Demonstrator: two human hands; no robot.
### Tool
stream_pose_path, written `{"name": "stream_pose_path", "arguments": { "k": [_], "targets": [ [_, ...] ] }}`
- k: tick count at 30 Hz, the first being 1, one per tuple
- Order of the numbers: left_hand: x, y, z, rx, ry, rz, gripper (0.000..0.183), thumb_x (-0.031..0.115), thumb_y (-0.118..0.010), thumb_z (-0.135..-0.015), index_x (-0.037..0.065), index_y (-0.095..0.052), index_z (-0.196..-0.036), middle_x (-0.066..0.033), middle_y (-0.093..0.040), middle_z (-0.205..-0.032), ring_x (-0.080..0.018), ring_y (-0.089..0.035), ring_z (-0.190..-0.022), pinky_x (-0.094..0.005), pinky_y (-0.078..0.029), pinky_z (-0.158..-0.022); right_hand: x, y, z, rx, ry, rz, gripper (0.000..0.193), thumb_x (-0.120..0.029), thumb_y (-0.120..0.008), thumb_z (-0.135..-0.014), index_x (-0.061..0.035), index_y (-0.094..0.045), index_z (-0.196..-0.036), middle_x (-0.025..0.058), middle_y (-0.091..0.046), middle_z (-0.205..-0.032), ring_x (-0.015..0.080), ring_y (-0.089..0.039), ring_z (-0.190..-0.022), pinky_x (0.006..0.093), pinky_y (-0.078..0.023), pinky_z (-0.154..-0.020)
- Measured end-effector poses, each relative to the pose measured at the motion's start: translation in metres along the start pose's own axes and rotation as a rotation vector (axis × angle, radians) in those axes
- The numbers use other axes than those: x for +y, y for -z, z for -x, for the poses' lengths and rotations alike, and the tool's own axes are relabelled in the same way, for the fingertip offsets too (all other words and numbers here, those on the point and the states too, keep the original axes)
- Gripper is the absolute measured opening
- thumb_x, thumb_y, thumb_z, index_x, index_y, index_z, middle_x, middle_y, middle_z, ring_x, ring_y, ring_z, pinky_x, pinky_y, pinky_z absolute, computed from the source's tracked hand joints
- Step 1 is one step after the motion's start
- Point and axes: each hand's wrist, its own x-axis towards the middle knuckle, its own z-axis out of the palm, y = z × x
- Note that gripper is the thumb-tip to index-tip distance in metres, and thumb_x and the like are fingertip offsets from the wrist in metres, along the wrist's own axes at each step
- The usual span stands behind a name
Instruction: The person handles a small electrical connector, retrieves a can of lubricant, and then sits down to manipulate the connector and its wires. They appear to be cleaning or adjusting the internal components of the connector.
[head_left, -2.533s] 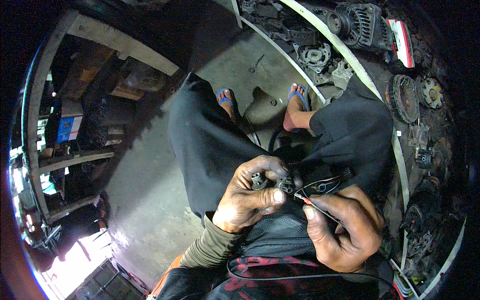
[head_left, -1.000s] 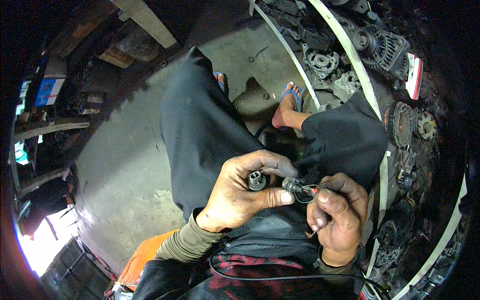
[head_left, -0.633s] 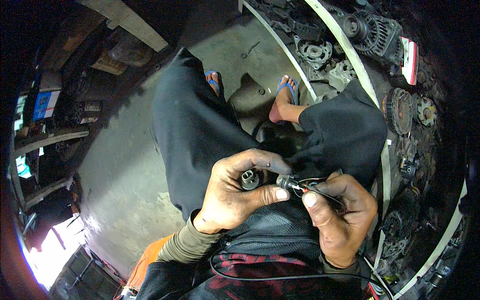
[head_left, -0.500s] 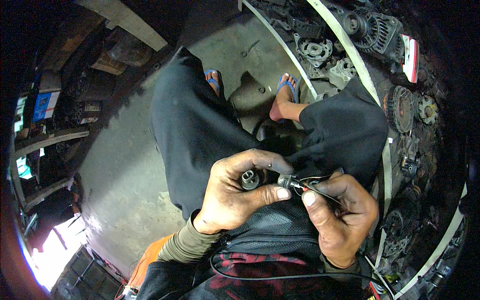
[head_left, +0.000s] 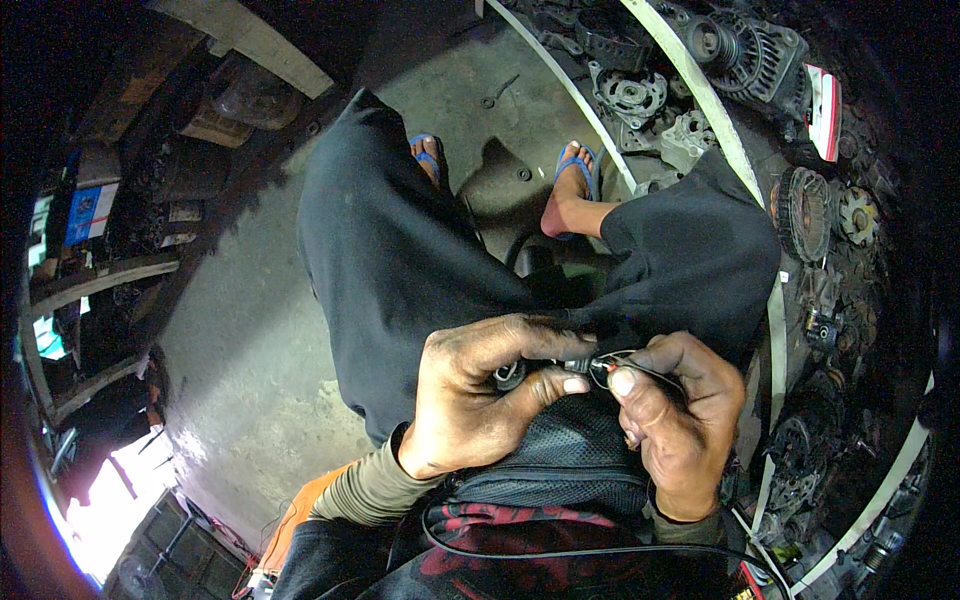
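In front of my lap, my left hand (head_left: 462,400) pinches a small dark connector (head_left: 577,366) between thumb and forefinger. A second dark, round connector (head_left: 509,376) sits in the crook of the same hand, partly covered by the fingers. My right hand (head_left: 685,415) is closed close by, its thumb and forefinger gripping thin dark wires (head_left: 650,372). A tiny red piece shows at the right thumb tip, where the wires meet the held connector. The exact joint between them is too small to make out.
Alternator parts, including a ribbed alternator (head_left: 750,60) and a copper-wound ring (head_left: 803,213), lie behind pale curved rails (head_left: 700,90) on the right. Shelving with boxes (head_left: 95,212) stands left. A black cable (head_left: 600,550) crosses my shirt. Small rings lie on the concrete floor.
My left thumb and forefinger have closed farther over the connector between them, and the second connector is more hidden. My right hand has shifted slightly and still grips the wires.
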Motion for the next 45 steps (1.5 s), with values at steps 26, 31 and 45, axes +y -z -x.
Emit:
{"name": "stream_pose_path", "arguments": {
  "k": [26, 31, 45],
  "targets": [
    [-0.008, 0.003, -0.005, -0.095, 0.080, 0.014, 0.023, -0.001, -0.081, -0.077, 0.000, -0.073, -0.098, -0.0138, -0.076, -0.098, -0.0228, -0.074, -0.091, -0.0317, -0.057, -0.078, 0.018, -0.006, -0.011, -0.071, -0.070, -0.197, 0.014, -0.014, -0.067, -0.094, -0.0025, -0.062, -0.087, -0.0025, -0.054, -0.065, 0.0030, -0.045, -0.051, 0.0216, -0.034, -0.045],
    [-0.008, 0.002, -0.007, -0.097, 0.085, -0.060, 0.024, -0.002, -0.080, -0.077, -0.001, -0.072, -0.099, -0.0142, -0.076, -0.098, -0.0225, -0.074, -0.093, -0.0320, -0.056, -0.081, 0.022, -0.011, -0.011, -0.019, -0.043, -0.139, 0.014, -0.013, -0.066, -0.094, -0.0023, -0.061, -0.087, -0.0026, -0.053, -0.065, 0.0034, -0.045, -0.051, 0.0222, -0.034, -0.045],
    [-0.016, 0.002, -0.008, -0.081, 0.121, -0.021, 0.023, 0.000, -0.081, -0.077, 0.000, -0.072, -0.099, -0.0128, -0.075, -0.096, -0.0228, -0.074, -0.089, -0.0322, -0.056, -0.077, 0.028, -0.010, -0.022, -0.101, -0.174, -0.319, 0.015, -0.015, -0.066, -0.094, -0.0033, -0.061, -0.086, -0.0020, -0.049, -0.062, 0.0054, -0.043, -0.049, 0.0230, -0.034, -0.045]
  ]
}}
